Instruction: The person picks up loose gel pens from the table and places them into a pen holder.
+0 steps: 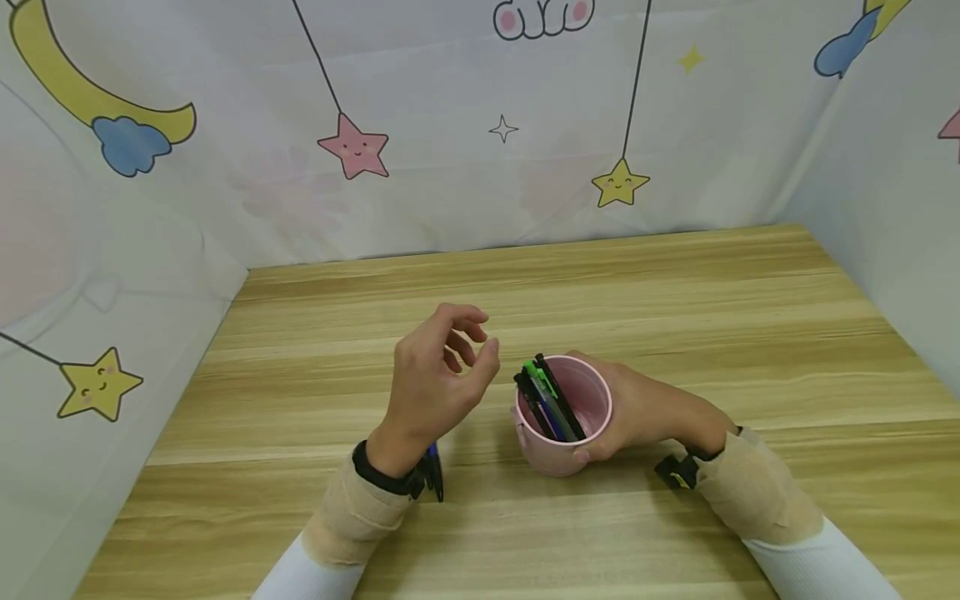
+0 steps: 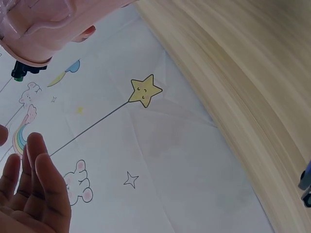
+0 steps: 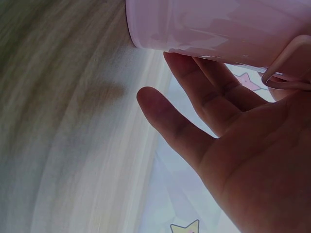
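Observation:
A pink pen cup (image 1: 553, 460) stands on the wooden table with several pens (image 1: 547, 400) leaning inside it, mostly dark, one with a bright green top. My right hand (image 1: 648, 408) grips the cup from its right side, thumb at the near rim. In the right wrist view, fingers (image 3: 194, 87) touch the cup's wall (image 3: 218, 29), beside a small loop handle. Left of the cup, my left hand (image 1: 438, 379) hovers with loosely bent fingers and holds nothing. Under the left wrist lie dark and blue pens (image 1: 433, 475), partly hidden by it.
The wooden table (image 1: 337, 308) is bordered at the back and sides by a white cloth (image 1: 442, 200) printed with stars and moons. Both wrists wear dark straps; a small black-and-yellow device (image 1: 677, 472) sits at the right wrist.

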`<state>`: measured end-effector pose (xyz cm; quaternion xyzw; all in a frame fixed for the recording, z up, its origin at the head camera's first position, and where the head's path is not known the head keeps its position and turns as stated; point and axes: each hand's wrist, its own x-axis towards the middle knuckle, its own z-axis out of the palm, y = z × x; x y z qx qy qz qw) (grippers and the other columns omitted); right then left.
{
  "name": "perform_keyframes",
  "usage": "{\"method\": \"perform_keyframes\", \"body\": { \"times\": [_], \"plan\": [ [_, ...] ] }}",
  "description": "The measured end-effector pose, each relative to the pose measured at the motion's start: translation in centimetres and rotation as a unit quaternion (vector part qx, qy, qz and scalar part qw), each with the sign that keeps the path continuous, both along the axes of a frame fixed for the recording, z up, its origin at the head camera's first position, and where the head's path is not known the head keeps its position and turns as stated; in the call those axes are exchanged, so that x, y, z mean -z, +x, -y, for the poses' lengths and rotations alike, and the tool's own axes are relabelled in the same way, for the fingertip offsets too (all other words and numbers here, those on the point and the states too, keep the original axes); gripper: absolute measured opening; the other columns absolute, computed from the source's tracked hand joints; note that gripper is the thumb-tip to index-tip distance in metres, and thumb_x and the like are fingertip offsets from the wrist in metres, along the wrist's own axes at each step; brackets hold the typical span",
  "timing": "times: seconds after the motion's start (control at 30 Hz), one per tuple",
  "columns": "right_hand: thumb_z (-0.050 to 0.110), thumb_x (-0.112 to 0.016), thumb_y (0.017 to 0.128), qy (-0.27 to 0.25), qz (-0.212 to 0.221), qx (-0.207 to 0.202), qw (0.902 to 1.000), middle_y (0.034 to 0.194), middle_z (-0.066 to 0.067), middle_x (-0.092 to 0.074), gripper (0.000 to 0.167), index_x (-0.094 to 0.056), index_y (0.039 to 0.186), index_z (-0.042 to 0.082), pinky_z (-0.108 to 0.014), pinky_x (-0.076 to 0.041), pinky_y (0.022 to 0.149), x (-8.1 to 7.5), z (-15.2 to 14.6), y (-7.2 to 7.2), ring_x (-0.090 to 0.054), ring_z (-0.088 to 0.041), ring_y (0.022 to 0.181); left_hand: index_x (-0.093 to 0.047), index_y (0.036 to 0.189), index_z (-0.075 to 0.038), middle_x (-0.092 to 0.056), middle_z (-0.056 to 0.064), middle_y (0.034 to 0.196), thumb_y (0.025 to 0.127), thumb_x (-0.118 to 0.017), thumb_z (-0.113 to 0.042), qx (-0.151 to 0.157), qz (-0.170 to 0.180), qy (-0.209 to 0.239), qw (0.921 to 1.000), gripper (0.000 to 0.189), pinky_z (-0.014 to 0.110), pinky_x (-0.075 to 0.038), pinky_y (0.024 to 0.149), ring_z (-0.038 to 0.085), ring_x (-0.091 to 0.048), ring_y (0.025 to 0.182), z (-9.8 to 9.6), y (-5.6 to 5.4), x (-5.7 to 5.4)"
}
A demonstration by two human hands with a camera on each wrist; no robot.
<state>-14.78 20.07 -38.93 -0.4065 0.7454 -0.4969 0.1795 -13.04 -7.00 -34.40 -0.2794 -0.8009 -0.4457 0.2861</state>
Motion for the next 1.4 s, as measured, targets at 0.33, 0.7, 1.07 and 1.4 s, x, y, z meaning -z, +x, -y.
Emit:
{"method": "perform_keyframes", "body": {
  "times": [0.33, 0.7, 1.07, 1.4],
  "plan": [
    [0.032, -0.094, 0.066, -0.003, -0.002, -0.004, 1.0000, 0.134, 0.002, -0.059, 0.096, -0.044, 0.147, 0.017, -0.042, -0.047, 0.102, -0.01, -0.09, -0.21, -0.057, -0.021, 0.123, -0.065, 0.108, -0.006, -0.067, 0.001, 0.083, 0.088, -0.071, -0.016, -0.041, 0.038, -0.047, 0.9973, 0.023, 0.027, -0.048, 0.050, 0.006, -0.061, 0.058, 0.07, -0.31, 0.12],
    [0.031, -0.093, 0.067, -0.005, 0.005, -0.009, 0.9999, 0.135, 0.001, -0.059, 0.095, -0.044, 0.147, 0.016, -0.042, -0.046, 0.102, -0.08, -0.20, -0.40, -0.057, -0.022, 0.123, -0.066, 0.113, -0.013, -0.068, -0.005, 0.081, 0.089, -0.071, -0.022, -0.086, 0.108, -0.107, 0.9846, 0.026, 0.029, -0.045, 0.050, 0.001, -0.056, 0.054, 0.05, -0.36, 0.29],
    [0.030, -0.094, 0.065, -0.003, 0.009, -0.006, 0.9999, 0.134, 0.001, -0.059, 0.096, -0.044, 0.147, 0.015, -0.040, -0.046, 0.102, -0.29, -0.32, -0.42, -0.057, -0.022, 0.123, -0.066, 0.116, -0.014, -0.070, -0.002, 0.083, 0.090, -0.069, -0.024, -0.096, 0.124, -0.131, 0.9789, 0.029, 0.030, -0.044, 0.049, 0.003, -0.053, 0.054, -0.12, -0.37, 0.33],
    [0.033, -0.094, 0.065, 0.010, -0.004, -0.001, 0.9999, 0.133, 0.004, -0.060, 0.096, -0.045, 0.146, 0.016, -0.041, -0.046, 0.102, -0.56, -0.25, -0.44, -0.058, -0.020, 0.122, -0.066, 0.118, -0.014, -0.069, -0.001, 0.085, 0.090, -0.067, -0.027, -0.111, 0.162, -0.162, 0.9669, 0.030, 0.032, -0.039, 0.045, 0.009, -0.046, 0.046, -0.10, -0.43, 0.35]
  ]
}}
